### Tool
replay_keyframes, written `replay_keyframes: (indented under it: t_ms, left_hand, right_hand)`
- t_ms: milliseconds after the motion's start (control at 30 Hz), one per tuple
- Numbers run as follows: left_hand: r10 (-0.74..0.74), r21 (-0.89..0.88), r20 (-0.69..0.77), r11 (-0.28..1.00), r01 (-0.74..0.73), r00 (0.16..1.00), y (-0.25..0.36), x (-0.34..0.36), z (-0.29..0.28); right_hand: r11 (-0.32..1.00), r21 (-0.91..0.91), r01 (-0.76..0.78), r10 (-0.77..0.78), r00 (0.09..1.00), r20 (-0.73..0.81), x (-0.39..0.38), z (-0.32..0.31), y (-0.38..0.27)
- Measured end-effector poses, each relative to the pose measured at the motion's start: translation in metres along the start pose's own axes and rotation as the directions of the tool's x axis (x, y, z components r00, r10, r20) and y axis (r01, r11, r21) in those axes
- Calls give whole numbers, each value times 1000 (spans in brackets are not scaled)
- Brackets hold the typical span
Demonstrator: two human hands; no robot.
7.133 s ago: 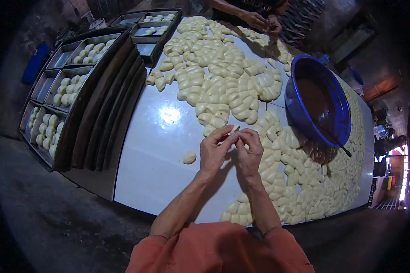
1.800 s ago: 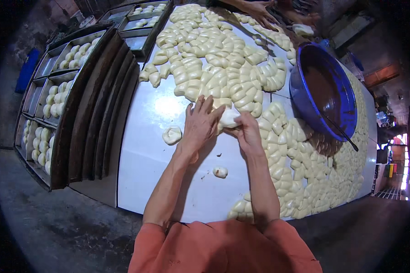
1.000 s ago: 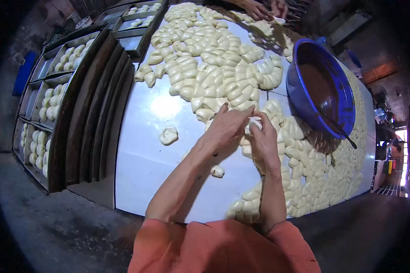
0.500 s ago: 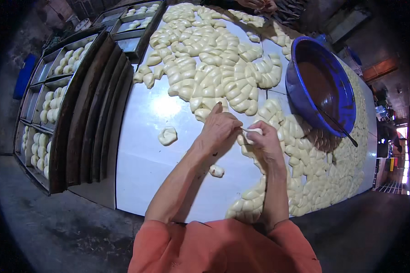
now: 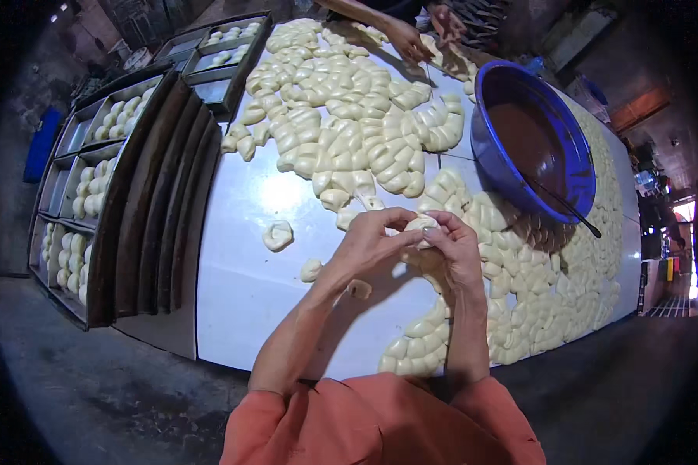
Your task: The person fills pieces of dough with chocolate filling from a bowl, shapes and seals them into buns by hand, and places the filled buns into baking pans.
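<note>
Between the fingertips of both hands sits a small piece of pale dough (image 5: 421,223), held a little above the table. My left hand (image 5: 376,239) pinches it from the left, and my right hand (image 5: 457,244) grips it from the right with thumb and fingers. Loose dough pieces lie near my left forearm: a flattened one (image 5: 278,235), a small ball (image 5: 311,270) and another with a brownish patch (image 5: 359,289). Beyond my hands spreads a broad sheet of joined dough pieces (image 5: 341,139); more dough pieces (image 5: 520,310) cover the table to the right.
A blue basin (image 5: 485,147) of brown filling, with a dark-handled utensil (image 5: 574,208) in it, stands at the right on the white table (image 5: 248,310). Stacked trays (image 5: 128,209) of dough balls line the left side. At the far edge a co-worker's hands (image 5: 411,43) reach over the dough.
My left hand has come back from the dough sheet to the piece in my right hand. A small dough ball now shows beside my left forearm. The co-worker's arm reaches further in.
</note>
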State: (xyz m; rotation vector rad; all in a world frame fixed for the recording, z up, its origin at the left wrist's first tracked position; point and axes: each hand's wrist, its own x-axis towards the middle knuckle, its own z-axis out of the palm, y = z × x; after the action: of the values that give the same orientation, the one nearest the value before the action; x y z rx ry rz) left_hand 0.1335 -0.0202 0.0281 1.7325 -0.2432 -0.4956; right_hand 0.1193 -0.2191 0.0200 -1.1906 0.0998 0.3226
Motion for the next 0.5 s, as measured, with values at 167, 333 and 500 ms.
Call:
replay_keyframes:
  t_ms: [167, 333, 500]
  left_hand:
    - [46, -165, -153, 984, -71, 987, -25, -5, 18]
    - [380, 91, -471, 919, -384, 796, -18, 12, 47]
    - [583, 28, -504, 749, -662, 638, 2, 24, 87]
  right_hand:
    - [974, -148, 174, -187, 979, -78, 4, 3, 12]
    - [955, -171, 242, -260, 961, -89, 0, -3, 12]
    - [919, 367, 146, -152, 988, -12, -24, 28, -22]
